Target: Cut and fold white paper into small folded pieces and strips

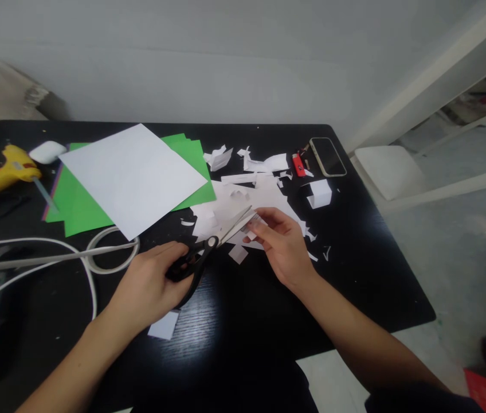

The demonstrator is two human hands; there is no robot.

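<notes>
My left hand [155, 281] is closed round the black handles of a pair of scissors [212, 242]. The blades point up and right, reaching a small piece of white paper [251, 228]. That piece is pinched between the thumb and fingers of my right hand [279, 244]. Whether the blades bite into the paper, I cannot tell. Beneath both lie a larger white sheet [208, 203] and scattered scraps. A small white square [238, 254] rests just below the blades, and another paper piece [164, 325] lies under my left wrist.
Green sheets [79, 215] with a white sheet [135, 172] on top lie at the left. Beyond them is a yellow glue gun [15, 169]; a white cable [92, 287] loops nearer. At the right are a red lighter [298, 165], a phone [328, 156] and a folded paper [320, 194].
</notes>
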